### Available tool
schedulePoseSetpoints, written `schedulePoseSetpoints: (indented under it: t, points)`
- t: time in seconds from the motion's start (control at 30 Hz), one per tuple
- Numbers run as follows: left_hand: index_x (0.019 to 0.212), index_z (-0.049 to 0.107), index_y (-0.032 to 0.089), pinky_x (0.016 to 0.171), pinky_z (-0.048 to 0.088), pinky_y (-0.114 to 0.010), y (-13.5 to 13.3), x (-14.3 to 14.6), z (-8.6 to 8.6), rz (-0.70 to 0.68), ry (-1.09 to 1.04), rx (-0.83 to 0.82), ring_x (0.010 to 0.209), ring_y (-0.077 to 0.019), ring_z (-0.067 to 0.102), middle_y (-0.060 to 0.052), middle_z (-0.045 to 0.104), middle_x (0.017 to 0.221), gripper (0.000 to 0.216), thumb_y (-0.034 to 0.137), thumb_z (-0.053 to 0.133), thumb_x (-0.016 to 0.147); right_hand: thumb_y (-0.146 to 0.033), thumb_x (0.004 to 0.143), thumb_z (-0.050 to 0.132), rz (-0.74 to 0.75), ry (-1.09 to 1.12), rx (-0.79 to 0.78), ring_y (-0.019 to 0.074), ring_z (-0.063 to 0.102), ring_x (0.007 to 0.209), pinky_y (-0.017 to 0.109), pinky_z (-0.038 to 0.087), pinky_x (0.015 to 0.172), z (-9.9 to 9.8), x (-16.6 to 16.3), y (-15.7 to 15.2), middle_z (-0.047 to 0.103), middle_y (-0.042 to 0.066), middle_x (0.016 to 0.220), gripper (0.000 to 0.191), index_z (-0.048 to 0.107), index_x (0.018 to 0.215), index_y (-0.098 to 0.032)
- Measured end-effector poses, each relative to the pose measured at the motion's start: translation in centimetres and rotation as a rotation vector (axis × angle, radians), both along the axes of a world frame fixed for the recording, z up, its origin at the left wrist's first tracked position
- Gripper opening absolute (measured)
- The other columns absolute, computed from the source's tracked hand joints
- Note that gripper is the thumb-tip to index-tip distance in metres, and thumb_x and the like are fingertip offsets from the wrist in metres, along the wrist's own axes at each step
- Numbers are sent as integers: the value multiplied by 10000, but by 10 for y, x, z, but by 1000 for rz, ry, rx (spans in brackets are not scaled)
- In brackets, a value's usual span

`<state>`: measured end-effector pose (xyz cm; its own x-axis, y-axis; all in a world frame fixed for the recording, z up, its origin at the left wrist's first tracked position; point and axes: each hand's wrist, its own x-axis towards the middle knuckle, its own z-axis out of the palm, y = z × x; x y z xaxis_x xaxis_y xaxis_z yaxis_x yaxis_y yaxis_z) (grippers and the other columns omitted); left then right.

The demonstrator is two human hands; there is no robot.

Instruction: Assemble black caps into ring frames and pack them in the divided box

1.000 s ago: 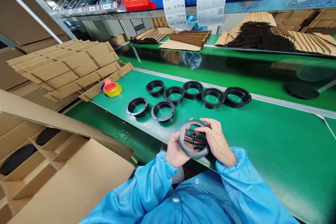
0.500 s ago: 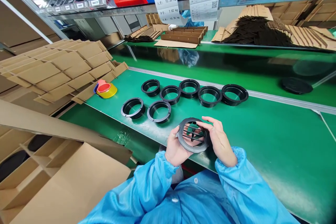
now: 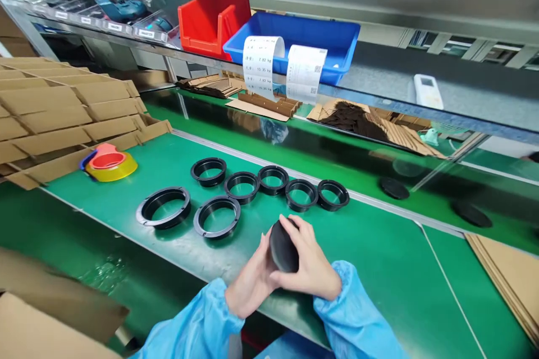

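Note:
Both hands hold a round black air vent [image 3: 283, 248] above the front part of the green work surface. It is tilted up, and its dark face looks solid from here. My left hand [image 3: 253, 279] is closed on its left and lower side, partly hidden behind it. My right hand [image 3: 309, 261] grips it from the right, fingers over the top edge and thumb low on the face. Beyond lie several black rings, the nearest one [image 3: 217, 217] just left of my hands and a larger-looking one [image 3: 164, 207] farther left.
Yellow and red plastic cups [image 3: 112, 164] sit at the left, beside stacked cardboard dividers [image 3: 63, 106]. A red bin [image 3: 210, 25] and a blue bin [image 3: 303, 39] with hanging printed labels [image 3: 259, 64] stand on the shelf. Flat cardboard [image 3: 505, 280] lies at the right. Black discs [image 3: 393, 188] lie behind the metal strip.
The vent has turned from showing open slats to a dark, solid-looking face. My right hand has closed onto it. My view has swung up and right.

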<state>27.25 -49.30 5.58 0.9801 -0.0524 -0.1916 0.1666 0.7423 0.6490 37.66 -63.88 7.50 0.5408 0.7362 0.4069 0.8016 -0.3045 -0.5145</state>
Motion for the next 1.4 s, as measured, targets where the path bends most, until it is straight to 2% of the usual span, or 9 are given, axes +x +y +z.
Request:
schedulePoseSetpoints:
  t: [0.1, 0.17, 0.3, 0.6, 0.7, 0.83, 0.97, 1.23, 1.4]
  points:
    - [1455, 440, 351, 1087, 433, -444, 8, 8, -17, 111, -135, 460, 1386, -297, 424, -83, 429, 1521, 689, 630, 645, 860, -510, 742, 795, -409, -134, 31, 377, 316, 1358, 534, 302, 1149, 18, 74, -16, 304, 187, 1452, 992, 318, 1552, -194]
    - [1354, 550, 270, 1074, 441, -434, 14, 12, -29, 159, -162, 659, 1299, -299, 506, -123, 489, 1449, 622, 577, 703, 835, -570, 785, 760, -648, -139, -146, 399, 328, 1344, 529, 314, 1131, 26, 125, -28, 330, 220, 1430, 968, 332, 1550, -158]
    - [1274, 578, 223, 1025, 478, -440, 19, 17, -40, 119, -149, 689, 1143, -280, 608, -132, 584, 1306, 555, 562, 672, 844, -616, 806, 746, -700, -113, -398, 411, 420, 1269, 508, 381, 1072, 26, 181, -45, 430, 219, 1359, 903, 417, 1520, -171]
    - [1224, 591, 218, 1009, 488, -386, 21, 16, -35, 81, -116, 743, 1144, -252, 612, -117, 618, 1276, 471, 484, 663, 842, -600, 938, 590, -590, -169, -548, 356, 420, 1299, 453, 372, 1089, 0, 154, -62, 470, 194, 1377, 692, 463, 1497, -213]
    - [1202, 605, 212, 998, 492, -380, 22, 16, -33, 54, -108, 779, 1142, -257, 616, -120, 650, 1223, 452, 491, 646, 849, -573, 998, 476, -608, -170, -579, 374, 350, 1374, 497, 357, 1101, -8, 132, -74, 360, 216, 1496, 676, 379, 1542, -184]
    - [1192, 614, 203, 1002, 489, -382, 21, 17, -32, 39, -117, 846, 1138, -261, 625, -128, 667, 1193, 437, 492, 622, 865, -525, 1054, 285, -641, -178, -585, 367, 195, 1466, 590, 262, 1144, 13, 122, -82, 206, 190, 1597, 632, 273, 1580, -175]
    - [1196, 614, 204, 1011, 490, -382, 21, 17, -34, 41, -127, 858, 1143, -260, 629, -128, 679, 1179, 441, 508, 609, 876, -399, 1068, 126, -723, -290, -397, 255, -42, 1507, 473, 131, 1221, 38, 131, -73, -1, 145, 1641, 628, 55, 1595, -65]
    - [1121, 684, 227, 1023, 497, -382, 22, 18, -25, 40, -52, 866, 1127, -280, 643, -110, 711, 1145, 508, 627, 660, 810, -447, 1036, 419, -656, -95, -457, 265, 298, 1445, 414, 250, 1191, -15, 151, -54, 331, 130, 1566, 564, 432, 1502, -130]
    - [1076, 723, 264, 1033, 500, -417, 23, 20, -24, 30, 33, 866, 1121, -318, 642, -94, 723, 1122, 602, 737, 701, 704, -432, 1054, 486, -985, -49, -265, 283, 569, 1182, 430, 474, 1005, 24, 224, -130, 599, 173, 1283, 402, 622, 1260, -115]
